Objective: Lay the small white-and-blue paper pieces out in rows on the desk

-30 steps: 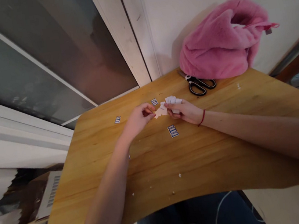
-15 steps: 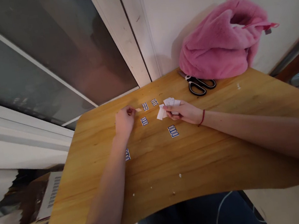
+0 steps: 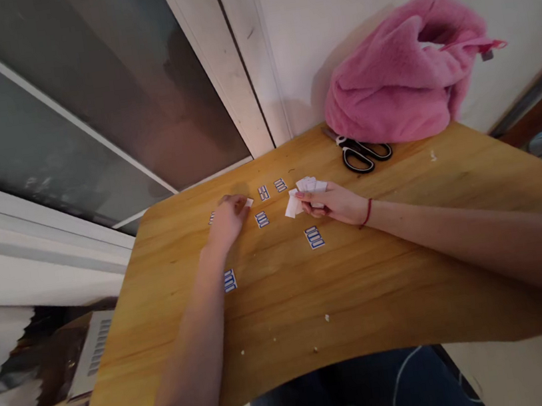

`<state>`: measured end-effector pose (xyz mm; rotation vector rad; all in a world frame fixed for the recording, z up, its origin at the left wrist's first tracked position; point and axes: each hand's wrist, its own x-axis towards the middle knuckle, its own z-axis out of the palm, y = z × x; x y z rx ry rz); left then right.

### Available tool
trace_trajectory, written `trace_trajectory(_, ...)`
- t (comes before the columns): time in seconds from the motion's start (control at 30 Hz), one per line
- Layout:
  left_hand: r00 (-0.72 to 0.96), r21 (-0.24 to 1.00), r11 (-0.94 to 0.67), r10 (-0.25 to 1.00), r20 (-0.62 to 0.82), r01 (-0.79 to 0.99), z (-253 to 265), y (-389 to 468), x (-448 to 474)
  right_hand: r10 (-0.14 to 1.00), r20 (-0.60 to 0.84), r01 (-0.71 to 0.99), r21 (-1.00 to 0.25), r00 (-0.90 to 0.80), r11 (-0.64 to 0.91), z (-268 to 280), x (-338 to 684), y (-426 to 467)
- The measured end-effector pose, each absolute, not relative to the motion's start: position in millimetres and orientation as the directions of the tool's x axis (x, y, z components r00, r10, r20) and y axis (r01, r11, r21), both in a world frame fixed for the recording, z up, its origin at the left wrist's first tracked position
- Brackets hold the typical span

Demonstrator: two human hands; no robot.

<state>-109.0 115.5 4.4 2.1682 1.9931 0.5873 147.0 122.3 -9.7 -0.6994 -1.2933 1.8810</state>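
Pinching one small white card (image 3: 249, 203) at its near edge, the left hand (image 3: 226, 221) sits low over the wooden table (image 3: 377, 282); fingers closed on it, though the exact thumb contact is masked from where I stand. Right hand (image 3: 335, 203), red cord (image 3: 367, 214) at the wrist, grips a loose fan of white cards (image 3: 309, 185); thumb pressed across them, lower edges lost behind the fingers. They overlap too much for me to count.

Hidden or cut: one patterned card (image 3: 212, 217) shows only a sliver beyond the left hand; another (image 3: 230, 280) lies just beside the left forearm, which may cover its edge. Scissors (image 3: 351, 145), blade ends hard to make out by the pink plush bundle (image 3: 395, 81).

Counts: six blue-patterned cards on the table, those two included. Two near each other at the far side (image 3: 263, 193), (image 3: 280, 185); one nearer (image 3: 261, 220); one below the right hand (image 3: 314, 237). One pair of scissors, one plush bundle. At least four pale crumbs (image 3: 327, 317) scattered, the smallest barely readable.
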Motion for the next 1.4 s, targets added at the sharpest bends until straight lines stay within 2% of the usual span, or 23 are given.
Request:
trace_trajectory(0.13, 0.166, 0.211, -0.211, 0.963, 0.212, 0.955, -1.8, 113.5, -101.7, 0.820, -0.022, -0.255, -0.946, -0.573, -0.203, -8.1, 146.6, 121.3)
trace_trajectory(0.2, 0.172, 0.193, -0.213, 0.963, 0.210, 0.958, -1.5, 111.9, -97.9, 0.821, -0.024, -0.246, -0.949, -0.571, -0.199, -7.6, 146.4, 121.2)
trace_trajectory(0.5, -0.014, 0.345, -0.088, 0.959, 0.283, 0.935, 2.7, 110.0, -100.4, 0.822, -0.033, -0.228, -0.954, -0.569, -0.196, -7.5, 146.4, 121.6)
trace_trajectory(0.7, -0.115, 0.504, -0.190, 0.851, 0.512, 0.842, 4.7, 114.9, -97.7, 0.819, -0.028, -0.238, -0.951, -0.573, -0.199, -6.9, 146.9, 121.0)
trace_trajectory(0.8, -0.115, 0.525, -0.242, 0.821, 0.558, 0.816, 3.9, 115.4, -95.1, 0.818, -0.025, -0.236, -0.952, -0.575, -0.195, -7.5, 146.6, 121.1)
trace_trajectory(0.93, -0.008, 0.491, -0.274, 0.867, 0.498, 0.827, -2.7, 115.1, -94.2, 0.817, -0.016, -0.238, -0.953, -0.576, -0.187, -8.0, 145.6, 121.2)
trace_trajectory(1.13, 0.084, 0.354, -0.219, 0.930, 0.358, 0.909, -5.4, 112.4, -90.8, 0.817, -0.017, -0.231, -0.956, -0.576, -0.182, -6.8, 145.6, 120.7)
trace_trajectory(1.27, 0.091, 0.312, -0.169, 0.964, 0.250, 0.935, -1.6, 109.6, -87.0, 0.823, -0.020, -0.234, -0.954, -0.568, -0.185, -6.4, 145.7, 120.1)
trace_trajectory(1.4, 0.070, 0.283, -0.138, 0.968, 0.240, 0.949, -0.5, 107.0, -85.4, 0.819, -0.018, -0.238, -0.953, -0.574, -0.188, -7.3, 145.8, 120.5)
